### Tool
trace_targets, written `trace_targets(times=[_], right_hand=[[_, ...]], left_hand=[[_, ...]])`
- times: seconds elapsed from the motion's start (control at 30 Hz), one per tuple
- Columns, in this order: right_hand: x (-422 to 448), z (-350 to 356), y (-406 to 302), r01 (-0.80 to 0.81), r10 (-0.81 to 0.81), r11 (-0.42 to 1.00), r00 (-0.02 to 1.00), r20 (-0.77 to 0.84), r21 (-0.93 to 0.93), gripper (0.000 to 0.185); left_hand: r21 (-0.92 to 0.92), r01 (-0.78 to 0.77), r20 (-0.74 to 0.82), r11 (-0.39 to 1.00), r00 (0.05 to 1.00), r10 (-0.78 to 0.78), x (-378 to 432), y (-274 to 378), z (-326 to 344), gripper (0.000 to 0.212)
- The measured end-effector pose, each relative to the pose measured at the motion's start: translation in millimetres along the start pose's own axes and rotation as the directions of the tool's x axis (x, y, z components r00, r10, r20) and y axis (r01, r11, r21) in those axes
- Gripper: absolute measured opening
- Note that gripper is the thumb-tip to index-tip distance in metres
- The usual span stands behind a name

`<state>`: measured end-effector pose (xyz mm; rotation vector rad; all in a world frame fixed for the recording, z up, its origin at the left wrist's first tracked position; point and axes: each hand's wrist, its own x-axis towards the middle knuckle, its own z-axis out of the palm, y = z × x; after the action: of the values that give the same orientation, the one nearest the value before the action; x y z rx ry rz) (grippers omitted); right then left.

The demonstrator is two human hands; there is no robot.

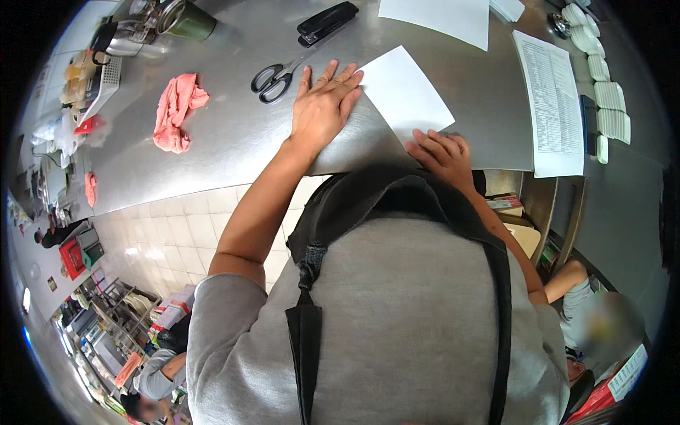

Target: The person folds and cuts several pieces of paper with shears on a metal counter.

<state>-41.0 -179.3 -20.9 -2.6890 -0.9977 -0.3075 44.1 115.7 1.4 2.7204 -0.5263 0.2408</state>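
Note:
My left hand rests palm down on a stainless steel table, fingers spread, its fingertips at the left edge of a white sheet of paper. The sheet lies at a slant and looks blank on its upper face. At its near corner is my right hand, with the fingers slightly bent and the tips over or touching the paper. Just left of my left fingertips lie scissors with black handles, blades pointing away from me. Beyond them sits a black stapler.
A crumpled pink cloth lies to the left. Another white sheet is at the far side; a printed paper stack overhangs the near edge. White dishes line the right. A steel pitcher stands far left. Other people are nearby.

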Motion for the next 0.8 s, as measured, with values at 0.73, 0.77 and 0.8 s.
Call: trace_targets(times=[0.73, 0.77, 0.8], right_hand=[[-31.7, -11.6, 13.4, -0.027, 0.038, 0.989, 0.996, -0.076, 0.147, 0.03], [-33.0, -13.1, 10.6, -0.038, 0.052, 0.991, 0.992, -0.114, 0.125, 0.028], [-33.5, -15.0, 10.5, -0.05, 0.064, 0.992, 0.991, -0.117, 0.119, 0.028]], left_hand=[[-0.221, -0.542, 0.243, 0.811, 0.775, 0.584, -10.2, 50.0, 31.1, 0.056], [-0.263, -0.517, 0.235, 0.814, 0.784, 0.574, -10.4, 52.8, 28.1, 0.053], [-0.268, -0.528, 0.234, 0.806, 0.776, 0.586, -6.5, 56.9, 27.4, 0.053]])
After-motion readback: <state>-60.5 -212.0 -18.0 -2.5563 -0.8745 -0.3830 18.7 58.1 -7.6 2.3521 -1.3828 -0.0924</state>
